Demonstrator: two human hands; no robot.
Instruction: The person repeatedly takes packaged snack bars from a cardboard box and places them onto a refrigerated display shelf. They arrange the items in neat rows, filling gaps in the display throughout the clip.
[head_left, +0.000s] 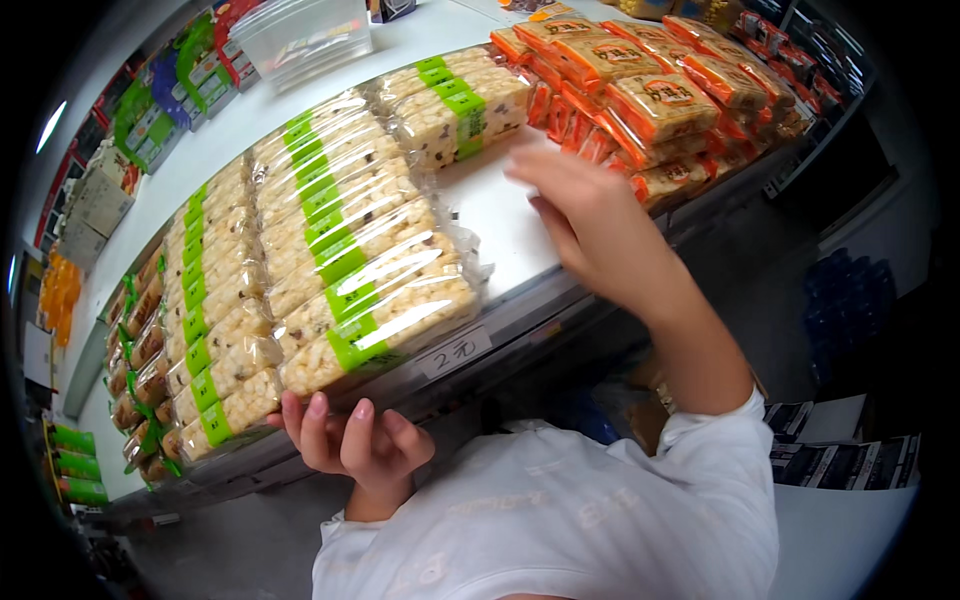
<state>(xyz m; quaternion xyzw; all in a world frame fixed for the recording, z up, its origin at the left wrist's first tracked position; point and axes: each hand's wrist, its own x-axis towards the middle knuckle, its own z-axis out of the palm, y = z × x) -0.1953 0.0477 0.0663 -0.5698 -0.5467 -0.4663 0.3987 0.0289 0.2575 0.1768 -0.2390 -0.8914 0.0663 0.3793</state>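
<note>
Clear-wrapped puffed rice bars with green bands (352, 247) lie in rows on a white shelf (499, 202). My left hand (360, 442) is palm up at the shelf's front edge, its curled fingers apart just below the nearest bars. Whether its fingertips touch the wrapping, I cannot tell. Blurred, my right hand (574, 206) hovers above the bare strip of shelf, with nothing seen in it. To its left sits a shorter row of the same bars (465, 112). Just beyond it are stacked orange-and-clear snack packets (637, 97).
A clear plastic bin (304, 45) stands at the back. Green-tied brown snack packs (142, 375) fill the left end. A handwritten price tag (456, 351) is on the shelf's front edge. Dark boxes (844, 461) lie on a white surface at the lower right.
</note>
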